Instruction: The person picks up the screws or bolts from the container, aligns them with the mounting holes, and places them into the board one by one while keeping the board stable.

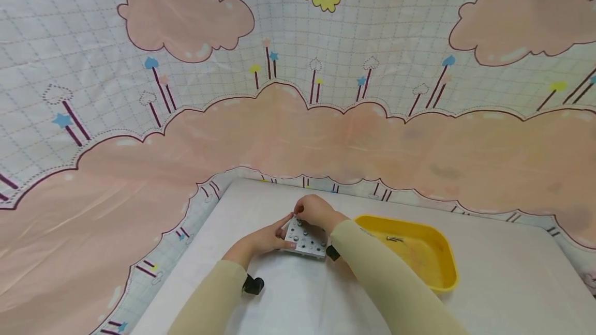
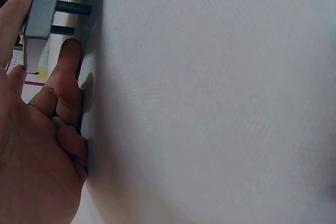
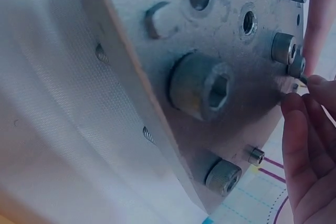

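A metal plate (image 1: 311, 240) with holes and several socket-head bolts (image 3: 202, 86) is tilted above the white table. My left hand (image 1: 265, 238) grips it along its left side, thumb on the near edge and index finger stretched toward the far corner. Beneath the plate, threaded bolt ends (image 2: 73, 8) stick out in the left wrist view. At that far corner my right hand (image 1: 317, 213) pinches a small screw, mostly hidden by the fingertips (image 3: 294, 103). A smaller screw (image 3: 256, 156) stands in the plate near one edge in the right wrist view.
A yellow tray (image 1: 448, 255) sits on the table (image 1: 503, 273) right of the plate, partly behind the right forearm. A few loose screws (image 1: 395, 239) lie in it. A patterned cloth (image 1: 288, 133) hangs behind the table. Black cameras (image 1: 253, 285) are strapped to both wrists.
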A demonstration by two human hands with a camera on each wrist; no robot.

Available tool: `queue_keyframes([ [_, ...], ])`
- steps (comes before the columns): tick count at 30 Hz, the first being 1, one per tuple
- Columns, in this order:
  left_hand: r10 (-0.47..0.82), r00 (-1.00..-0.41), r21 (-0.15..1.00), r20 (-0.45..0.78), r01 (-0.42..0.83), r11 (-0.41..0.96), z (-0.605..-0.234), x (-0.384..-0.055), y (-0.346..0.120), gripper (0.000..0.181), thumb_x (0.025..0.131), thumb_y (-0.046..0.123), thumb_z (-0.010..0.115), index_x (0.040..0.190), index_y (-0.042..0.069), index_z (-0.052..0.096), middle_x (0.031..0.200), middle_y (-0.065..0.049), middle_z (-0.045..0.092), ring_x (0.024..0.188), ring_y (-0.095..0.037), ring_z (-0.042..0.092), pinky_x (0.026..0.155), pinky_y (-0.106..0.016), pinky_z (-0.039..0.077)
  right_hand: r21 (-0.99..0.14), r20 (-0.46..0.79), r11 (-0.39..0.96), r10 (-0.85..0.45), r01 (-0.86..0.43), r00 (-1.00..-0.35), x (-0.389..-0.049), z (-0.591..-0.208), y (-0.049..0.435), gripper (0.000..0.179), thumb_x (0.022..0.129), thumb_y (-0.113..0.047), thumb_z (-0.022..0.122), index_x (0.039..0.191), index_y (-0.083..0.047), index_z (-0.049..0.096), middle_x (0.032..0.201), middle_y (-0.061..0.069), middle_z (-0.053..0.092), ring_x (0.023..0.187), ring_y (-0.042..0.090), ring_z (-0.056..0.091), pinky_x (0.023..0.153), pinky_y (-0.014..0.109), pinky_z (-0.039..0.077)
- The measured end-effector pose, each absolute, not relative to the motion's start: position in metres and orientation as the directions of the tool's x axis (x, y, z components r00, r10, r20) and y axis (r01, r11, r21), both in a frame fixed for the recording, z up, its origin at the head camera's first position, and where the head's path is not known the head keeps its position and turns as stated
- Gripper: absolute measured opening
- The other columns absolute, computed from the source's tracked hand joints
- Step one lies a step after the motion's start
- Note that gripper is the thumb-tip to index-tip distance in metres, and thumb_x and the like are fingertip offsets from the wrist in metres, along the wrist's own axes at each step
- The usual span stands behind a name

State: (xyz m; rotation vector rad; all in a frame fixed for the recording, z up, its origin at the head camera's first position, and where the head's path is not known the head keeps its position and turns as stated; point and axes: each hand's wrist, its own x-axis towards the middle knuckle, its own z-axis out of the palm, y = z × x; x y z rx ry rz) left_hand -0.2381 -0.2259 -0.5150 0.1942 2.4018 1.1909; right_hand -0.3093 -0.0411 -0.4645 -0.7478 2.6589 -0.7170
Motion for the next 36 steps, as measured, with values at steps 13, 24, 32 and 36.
queue_keyframes([
  [13, 0.299, -0.896, 0.764, -0.328, -0.066, 0.642, -0.5130, -0.2359, -0.2254, 0.102, 0.084, 0.041, 0.079, 0.160, 0.033, 0.013, 0.090, -0.001, 0.055, 0.078, -0.016, 0.048, 0.078, -0.038, 0.035, -0.473, -0.097, 0.745, -0.574, -0.470, -0.813, -0.3108, -0.4673, -0.0467, 0.007, 0.093, -0.013, 0.068, 0.094, -0.013, 0.074, 0.089, -0.003, 0.065, 0.081, 0.013, 0.055, 0.083, 0.034, 0.047],
  [24, 0.289, -0.899, 0.775, -0.330, -0.083, 0.627, -0.5123, -0.2344, -0.2243, 0.102, 0.084, 0.038, 0.080, 0.160, 0.031, 0.014, 0.088, -0.001, 0.054, 0.076, -0.016, 0.047, 0.077, -0.037, 0.035, -0.451, -0.107, 0.757, -0.572, -0.473, -0.813, -0.3066, -0.4664, -0.0476, 0.009, 0.095, -0.014, 0.067, 0.097, -0.013, 0.076, 0.093, -0.003, 0.068, 0.083, 0.013, 0.056, 0.089, 0.035, 0.048],
  [32, 0.297, -0.898, 0.786, -0.324, -0.080, 0.613, -0.5131, -0.2348, -0.2247, 0.102, 0.083, 0.038, 0.080, 0.160, 0.030, 0.014, 0.085, 0.001, 0.051, 0.073, -0.015, 0.044, 0.075, -0.036, 0.034, -0.428, -0.123, 0.775, -0.559, -0.464, -0.820, -0.3065, -0.4662, -0.0504, 0.009, 0.095, -0.013, 0.067, 0.101, -0.013, 0.074, 0.089, -0.004, 0.066, 0.080, 0.013, 0.056, 0.086, 0.034, 0.048],
  [36, 0.297, -0.898, 0.788, -0.325, -0.083, 0.611, -0.5128, -0.2349, -0.2254, 0.101, 0.084, 0.036, 0.080, 0.160, 0.028, 0.014, 0.084, 0.001, 0.051, 0.072, -0.015, 0.044, 0.073, -0.035, 0.035, -0.425, -0.124, 0.770, -0.570, -0.476, -0.812, -0.3074, -0.4664, -0.0497, 0.014, 0.094, -0.014, 0.069, 0.107, -0.015, 0.073, 0.084, -0.005, 0.062, 0.076, 0.012, 0.054, 0.077, 0.032, 0.047],
])
